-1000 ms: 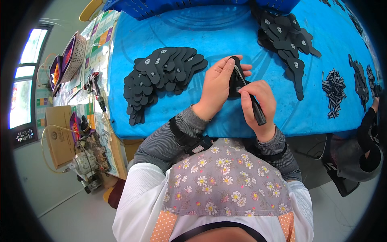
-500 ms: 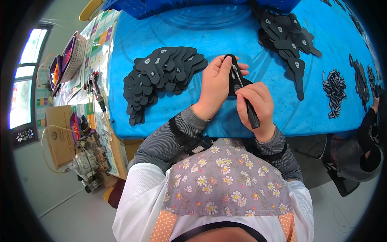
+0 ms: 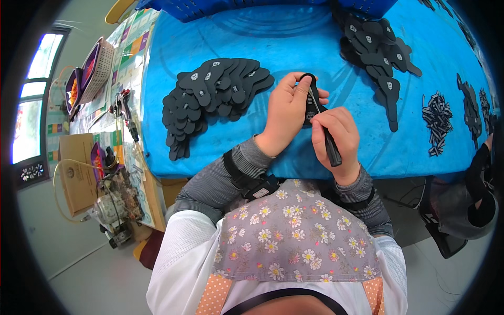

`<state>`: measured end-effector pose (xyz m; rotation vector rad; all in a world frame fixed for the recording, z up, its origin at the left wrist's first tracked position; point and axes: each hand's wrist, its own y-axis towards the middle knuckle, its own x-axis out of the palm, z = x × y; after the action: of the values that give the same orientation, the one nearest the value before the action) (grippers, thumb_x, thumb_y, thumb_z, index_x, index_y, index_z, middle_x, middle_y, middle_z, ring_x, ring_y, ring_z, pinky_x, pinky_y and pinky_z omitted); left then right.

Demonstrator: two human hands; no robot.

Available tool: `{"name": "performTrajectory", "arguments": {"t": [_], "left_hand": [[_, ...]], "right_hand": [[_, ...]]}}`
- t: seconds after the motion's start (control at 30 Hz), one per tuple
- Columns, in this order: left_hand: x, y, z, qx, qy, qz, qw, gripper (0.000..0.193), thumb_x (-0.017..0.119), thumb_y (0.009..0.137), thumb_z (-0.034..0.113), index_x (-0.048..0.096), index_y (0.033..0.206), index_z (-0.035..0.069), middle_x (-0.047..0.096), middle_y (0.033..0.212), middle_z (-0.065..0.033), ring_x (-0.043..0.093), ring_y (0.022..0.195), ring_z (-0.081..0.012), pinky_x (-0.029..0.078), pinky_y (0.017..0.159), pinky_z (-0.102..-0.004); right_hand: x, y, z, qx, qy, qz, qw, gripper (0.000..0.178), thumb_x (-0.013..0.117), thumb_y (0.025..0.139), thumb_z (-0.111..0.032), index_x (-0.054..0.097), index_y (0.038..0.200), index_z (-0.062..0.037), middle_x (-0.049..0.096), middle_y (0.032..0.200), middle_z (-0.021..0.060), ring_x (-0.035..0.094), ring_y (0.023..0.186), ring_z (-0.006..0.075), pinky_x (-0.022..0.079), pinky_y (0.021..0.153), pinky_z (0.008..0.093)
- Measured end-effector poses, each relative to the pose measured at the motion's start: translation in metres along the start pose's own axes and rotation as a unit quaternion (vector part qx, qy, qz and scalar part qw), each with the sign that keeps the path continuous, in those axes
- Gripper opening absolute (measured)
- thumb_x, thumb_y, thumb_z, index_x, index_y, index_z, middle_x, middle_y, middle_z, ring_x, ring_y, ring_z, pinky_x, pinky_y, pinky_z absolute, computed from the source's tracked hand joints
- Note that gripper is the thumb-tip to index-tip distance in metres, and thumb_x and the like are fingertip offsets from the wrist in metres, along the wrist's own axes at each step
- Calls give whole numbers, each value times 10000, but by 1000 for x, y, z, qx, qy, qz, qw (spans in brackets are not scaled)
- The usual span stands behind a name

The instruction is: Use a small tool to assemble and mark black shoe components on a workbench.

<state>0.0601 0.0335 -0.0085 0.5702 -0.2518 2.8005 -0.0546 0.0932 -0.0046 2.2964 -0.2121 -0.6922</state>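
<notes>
My left hand [image 3: 285, 113] is closed on a flat black rubbery-looking piece [image 3: 311, 111], thumb on top near its rounded far end. A light emblem and a ribbed strip show on it. My right hand [image 3: 344, 137] grips a tool with a black handle [image 3: 332, 149] and a thin metal shaft. The shaft points away from me and lies over the piece; its exact tip shape is too small to tell. Left of my hands lies a spread pile of similar black pieces [image 3: 212, 97]. Another heap of them [image 3: 374, 50] sits at the far right.
Small dark and silver bits [image 3: 437, 119] are heaped on the blue table cover [image 3: 231, 39] at the right. A blue crate [image 3: 210, 8] stands at the far edge. At left are a side table with a hand tool [image 3: 125, 107] and baskets [image 3: 94, 71]. Someone's arm [image 3: 480, 163] is at right.
The black piece has turned in my left hand and now appears narrower, more edge-on. Both hands have shifted slightly right in the view. The tool stays in my right hand.
</notes>
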Motion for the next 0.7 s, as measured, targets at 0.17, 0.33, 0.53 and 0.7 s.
{"name": "performTrajectory", "arguments": {"t": [0.17,0.33,0.53,0.7], "left_hand": [[5,-3,-4,99,181,24,978,185,476,938,160,545,973,-8,662,763,-117,655,683,-151,514,582,-251],[10,-8,-3,162,314,1,935,187,476,940,160,545,980,-9,655,760,-115,647,678,-149,502,578,-252],[-6,11,1,95,169,70,979,210,424,965,178,494,986,-19,646,806,-136,640,696,-158,507,621,-248],[-2,9,9,115,61,29,991,232,385,981,204,475,990,-9,647,930,-154,629,817,-163,500,727,-261]], "right_hand": [[0,2,-4,28,6,10,1000,121,604,720,39,557,820,-10,547,733,100,528,635,269,437,590,340],[-1,2,1,53,20,32,998,102,593,744,32,558,826,-18,543,709,94,524,629,267,431,577,345],[-10,-9,-6,-83,-32,8,996,232,650,625,29,575,829,-52,540,699,70,529,616,230,399,533,309],[-5,-3,5,1,-19,83,996,257,674,678,-29,596,923,-41,598,841,83,564,719,247,415,663,325]]}}
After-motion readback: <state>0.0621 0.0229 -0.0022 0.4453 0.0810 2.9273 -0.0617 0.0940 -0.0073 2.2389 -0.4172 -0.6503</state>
